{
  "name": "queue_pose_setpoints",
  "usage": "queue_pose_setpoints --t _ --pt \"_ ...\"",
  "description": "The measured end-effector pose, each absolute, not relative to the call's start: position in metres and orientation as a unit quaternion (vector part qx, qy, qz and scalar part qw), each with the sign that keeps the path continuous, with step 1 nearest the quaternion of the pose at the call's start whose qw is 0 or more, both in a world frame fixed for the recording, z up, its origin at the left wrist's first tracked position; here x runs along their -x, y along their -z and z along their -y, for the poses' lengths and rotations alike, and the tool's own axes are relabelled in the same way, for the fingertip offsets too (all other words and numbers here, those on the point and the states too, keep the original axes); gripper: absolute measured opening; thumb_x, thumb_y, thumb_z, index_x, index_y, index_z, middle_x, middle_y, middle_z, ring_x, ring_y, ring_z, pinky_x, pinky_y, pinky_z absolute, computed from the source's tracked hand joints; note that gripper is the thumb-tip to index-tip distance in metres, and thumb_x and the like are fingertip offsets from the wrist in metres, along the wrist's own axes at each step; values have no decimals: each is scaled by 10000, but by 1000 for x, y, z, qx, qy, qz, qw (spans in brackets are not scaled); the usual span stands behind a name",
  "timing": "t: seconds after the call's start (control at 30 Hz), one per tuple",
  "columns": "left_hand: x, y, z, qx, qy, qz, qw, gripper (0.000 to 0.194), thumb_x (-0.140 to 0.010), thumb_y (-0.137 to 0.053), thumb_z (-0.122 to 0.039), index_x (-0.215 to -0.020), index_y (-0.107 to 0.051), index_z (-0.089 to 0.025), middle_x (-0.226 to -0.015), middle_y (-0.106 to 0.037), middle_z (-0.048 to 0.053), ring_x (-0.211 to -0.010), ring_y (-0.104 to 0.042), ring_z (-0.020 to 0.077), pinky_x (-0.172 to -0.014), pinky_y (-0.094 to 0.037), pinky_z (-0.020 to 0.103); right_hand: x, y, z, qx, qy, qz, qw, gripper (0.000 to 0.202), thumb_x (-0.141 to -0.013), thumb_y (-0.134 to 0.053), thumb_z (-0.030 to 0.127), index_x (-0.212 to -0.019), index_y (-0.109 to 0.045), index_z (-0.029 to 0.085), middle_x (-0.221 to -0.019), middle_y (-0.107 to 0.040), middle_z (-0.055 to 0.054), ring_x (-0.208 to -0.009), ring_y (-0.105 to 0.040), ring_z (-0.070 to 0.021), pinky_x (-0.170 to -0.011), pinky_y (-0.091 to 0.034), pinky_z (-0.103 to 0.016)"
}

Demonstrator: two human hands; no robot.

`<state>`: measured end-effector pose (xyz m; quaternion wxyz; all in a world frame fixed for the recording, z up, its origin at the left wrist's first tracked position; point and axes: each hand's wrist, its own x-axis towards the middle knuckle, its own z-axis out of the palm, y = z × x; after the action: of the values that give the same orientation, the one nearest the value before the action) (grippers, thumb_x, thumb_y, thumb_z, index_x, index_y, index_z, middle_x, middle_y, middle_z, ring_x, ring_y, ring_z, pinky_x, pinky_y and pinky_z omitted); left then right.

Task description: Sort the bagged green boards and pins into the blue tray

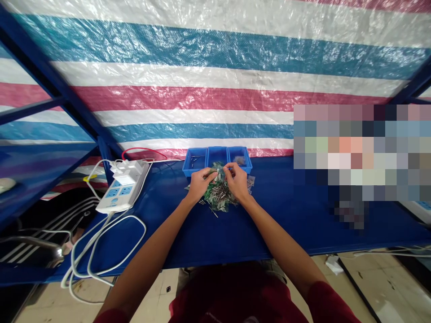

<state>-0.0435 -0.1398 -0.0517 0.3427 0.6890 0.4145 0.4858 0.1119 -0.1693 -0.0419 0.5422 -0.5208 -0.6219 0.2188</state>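
My left hand is closed in a pinch at the near edge of the blue bins, at a small green-and-clear plastic packet. Close beside it, my right hand has thumb and forefinger pressed together; what lies between those fingertips is too small to make out. Beneath and between both hands spreads a pile of similar green-and-clear packets mixed with thin metal, screw-like pieces. Just beyond the hands stand three joined blue bins. Several thin metal pieces lie in the left one, and small pale items in the right one.
A white power strip with plugs and looping white cables lies on the left of the blue table. Striped plastic sheeting hangs behind. Blue frame bars rise at the left. The right side is pixelated.
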Motion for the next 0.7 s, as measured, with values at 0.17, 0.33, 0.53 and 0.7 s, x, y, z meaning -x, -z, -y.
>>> queue_pose_setpoints --t 0.17,0.33,0.53,0.7 --pt "44 55 138 -696 -484 -412 333 290 -825 -626 -450 -762 -668 -170 -628 -628 1 -545 -622 168 -563 -510 278 -113 42 167 496 -214 630 558 229 -886 -498 406 -850 -570 192 -803 -627 -30 -663 -556 -146 -657 -431 -275" --pt "43 58 136 -694 -481 -390 367 313 -812 -647 -448 -948 -671 -167 -759 -673 18 -588 -631 155 -602 -536 279 -116 44 164 506 -220 609 570 206 -875 -512 389 -830 -567 196 -767 -631 -18 -665 -560 -145 -658 -443 -272" --pt "41 47 143 -670 -497 -361 417 417 -780 -714 -387 -1112 -570 -179 -647 -625 -28 -562 -628 133 -607 -529 251 -118 46 164 490 -234 600 588 181 -898 -488 336 -917 -597 193 -805 -641 -23 -665 -577 -149 -641 -471 -282" --pt "42 39 146 -641 -524 -346 442 335 -796 -705 -418 -980 -548 -186 -520 -550 -64 -443 -539 98 -481 -431 200 -120 47 163 421 -172 692 560 280 -893 -437 190 -1090 -631 237 -1216 -583 -88 -957 -608 -187 -767 -522 -339"
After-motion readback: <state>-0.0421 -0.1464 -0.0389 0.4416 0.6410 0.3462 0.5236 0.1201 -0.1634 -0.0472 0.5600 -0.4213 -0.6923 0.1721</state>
